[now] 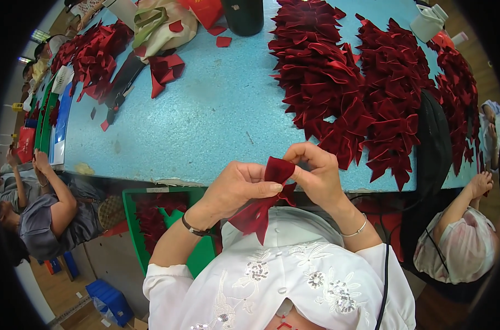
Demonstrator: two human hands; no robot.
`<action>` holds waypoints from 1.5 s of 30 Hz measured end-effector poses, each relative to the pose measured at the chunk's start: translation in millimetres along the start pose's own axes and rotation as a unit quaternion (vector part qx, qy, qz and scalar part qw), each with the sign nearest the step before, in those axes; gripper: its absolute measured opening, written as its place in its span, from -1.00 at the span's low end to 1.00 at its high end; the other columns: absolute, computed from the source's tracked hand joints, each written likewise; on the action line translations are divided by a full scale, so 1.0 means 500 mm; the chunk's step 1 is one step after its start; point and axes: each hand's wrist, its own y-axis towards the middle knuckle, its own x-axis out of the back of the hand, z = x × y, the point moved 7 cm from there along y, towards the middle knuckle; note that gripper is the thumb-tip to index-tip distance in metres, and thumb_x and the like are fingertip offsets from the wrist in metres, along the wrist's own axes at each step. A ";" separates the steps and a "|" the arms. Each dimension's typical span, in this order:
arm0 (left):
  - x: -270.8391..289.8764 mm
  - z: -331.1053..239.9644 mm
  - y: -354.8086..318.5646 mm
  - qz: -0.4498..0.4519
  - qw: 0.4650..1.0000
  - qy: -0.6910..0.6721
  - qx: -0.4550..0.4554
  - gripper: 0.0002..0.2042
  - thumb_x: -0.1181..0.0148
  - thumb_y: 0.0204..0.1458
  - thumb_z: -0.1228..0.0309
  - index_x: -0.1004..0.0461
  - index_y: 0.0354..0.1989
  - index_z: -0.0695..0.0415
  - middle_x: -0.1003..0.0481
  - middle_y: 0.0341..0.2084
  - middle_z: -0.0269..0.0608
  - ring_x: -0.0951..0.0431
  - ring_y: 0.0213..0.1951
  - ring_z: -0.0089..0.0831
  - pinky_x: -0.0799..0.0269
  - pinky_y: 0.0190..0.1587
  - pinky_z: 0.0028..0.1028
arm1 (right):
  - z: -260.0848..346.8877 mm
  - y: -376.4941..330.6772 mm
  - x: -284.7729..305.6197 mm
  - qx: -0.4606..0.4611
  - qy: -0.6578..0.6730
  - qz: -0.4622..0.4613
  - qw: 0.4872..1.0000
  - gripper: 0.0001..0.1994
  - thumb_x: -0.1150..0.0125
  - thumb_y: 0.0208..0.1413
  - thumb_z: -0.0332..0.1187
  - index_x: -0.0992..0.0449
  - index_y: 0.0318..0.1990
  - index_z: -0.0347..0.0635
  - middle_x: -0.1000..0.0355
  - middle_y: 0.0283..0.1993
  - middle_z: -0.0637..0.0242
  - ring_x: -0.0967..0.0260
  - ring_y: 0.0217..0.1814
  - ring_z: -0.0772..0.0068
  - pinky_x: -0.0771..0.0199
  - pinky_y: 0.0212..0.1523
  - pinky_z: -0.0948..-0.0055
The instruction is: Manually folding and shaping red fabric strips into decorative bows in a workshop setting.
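A dark red velvet bow (254,219) is between my hands, just in front of the table's near edge. My left hand (240,184) pinches its upper loop between thumb and fingers, and the tails hang down toward my lap. My right hand (317,171) grips the other side of the same loop with thumb and forefinger, its remaining fingers curled. Behind my hands, long rows of finished-looking red bows (321,71) lie packed together on the blue table (206,115). A second row of bows (390,93) runs beside them.
A green bin (132,214) with red pieces stands below the table edge at my left. Loose red fabric (101,55), a dark cylinder (243,16), a cloth bag (165,25) and a white bottle (429,22) stand farther off. A black bag (432,143) hangs at right. Co-workers sit on both sides.
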 end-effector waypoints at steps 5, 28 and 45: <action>0.014 -0.006 -0.002 -0.030 0.998 -0.038 -0.031 -0.77 -0.23 0.01 0.51 -0.46 -0.15 0.30 -0.54 -0.32 -0.24 -0.51 -0.31 -0.61 -0.43 -0.20 -0.61 | -0.047 -0.010 -0.012 -0.162 0.189 0.057 0.967 -0.86 -0.24 0.05 -0.43 -0.45 -0.35 -0.34 -0.43 -0.50 0.40 -0.34 -0.48 0.68 -0.33 -0.48 0.67; -0.005 -0.013 -0.022 -0.041 0.994 0.085 -0.050 -0.82 -0.27 -0.10 0.60 -0.44 -0.30 0.26 -0.51 -0.44 -0.33 -0.49 -0.40 -0.65 -0.41 -0.31 -0.66 | -0.019 -0.023 -0.019 -0.128 0.152 0.051 0.979 -0.93 -0.22 0.04 -0.51 -0.53 -0.38 -0.36 -0.44 -0.41 0.33 -0.31 -0.41 0.64 -0.32 -0.42 0.67; 0.034 -0.016 -0.007 -0.053 0.997 0.055 -0.001 -0.77 -0.28 -0.10 0.60 -0.47 -0.23 0.28 -0.53 -0.40 -0.29 -0.50 -0.37 -0.64 -0.42 -0.26 -0.65 | -0.036 0.027 -0.008 -0.122 0.142 0.065 0.980 -0.85 -0.19 0.10 -0.41 -0.52 -0.37 -0.34 -0.44 -0.50 0.41 -0.26 -0.53 0.76 -0.23 -0.60 0.74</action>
